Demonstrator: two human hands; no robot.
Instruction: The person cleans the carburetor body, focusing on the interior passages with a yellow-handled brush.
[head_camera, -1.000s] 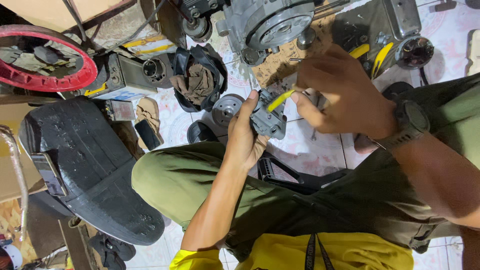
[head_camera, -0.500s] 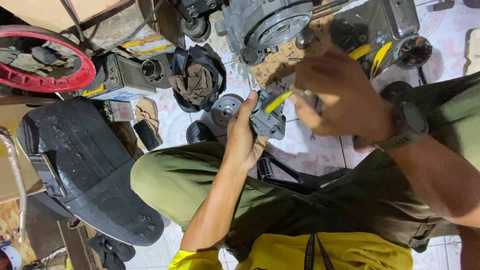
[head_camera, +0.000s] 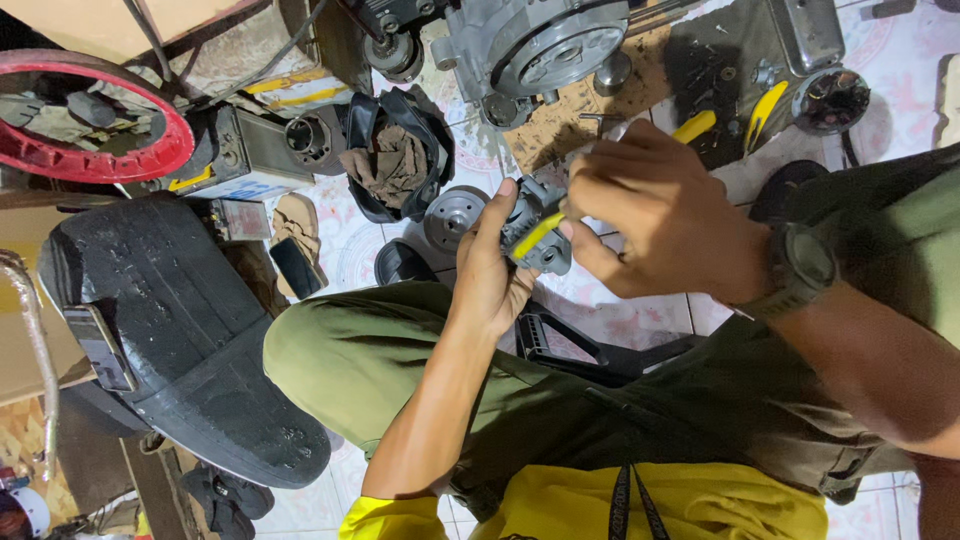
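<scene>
My left hand (head_camera: 492, 268) grips a small grey metal engine part (head_camera: 538, 232) above my knee. My right hand (head_camera: 655, 215), with a dark watch on its wrist, holds a yellow-handled tool (head_camera: 537, 236) against that part. The tool's tip is hidden between my fingers and the part. Both hands sit close together over the tiled floor, just in front of my olive trouser leg (head_camera: 360, 350).
A grey engine block (head_camera: 540, 45) lies on cardboard ahead. Left of it are a black bag with rags (head_camera: 395, 160), a round metal pulley (head_camera: 452, 215), a black motorcycle seat (head_camera: 190, 330) and a red wheel rim (head_camera: 95, 115). Yellow-handled pliers (head_camera: 760, 110) lie at the upper right.
My right hand has shifted slightly left and down over the part, and the yellow handle now lies tighter against it. The left hand keeps its grip.
</scene>
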